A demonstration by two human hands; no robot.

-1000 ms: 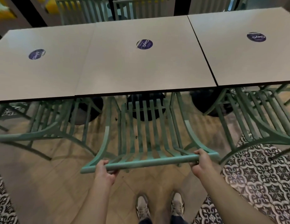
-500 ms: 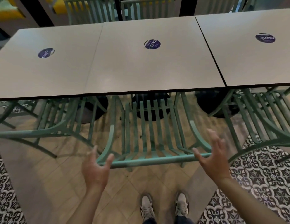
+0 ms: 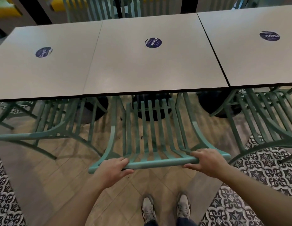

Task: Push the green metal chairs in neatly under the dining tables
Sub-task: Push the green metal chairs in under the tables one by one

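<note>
Head view looks down on a green chair (image 3: 151, 136) at 6 o'clock, its seat partly tucked under the middle table (image 3: 151, 62) and its back rail nearest the person. Both hands grip that top rail: the left hand (image 3: 112, 168) curls its fingers over the rail near the left end, and the right hand (image 3: 208, 161) wraps the rail near the right end. Holding at both ends probably keeps the chair square to the table edge, so that it slides straight rather than swinging. Round dark table bases stand under the tables at 12 o'clock; the middle one lies directly ahead of the seat and likely limits how far the chair can go in. At 9 o'clock another green chair (image 3: 49, 128) sits under the left table (image 3: 41, 66), and at 3 o'clock a third (image 3: 264, 121) sits under the right table (image 3: 256, 46); both stand close beside the held chair, so a crooked push could catch their frames. The person's shoes (image 3: 165, 207) stand just behind the chair on the wood floor.
</note>
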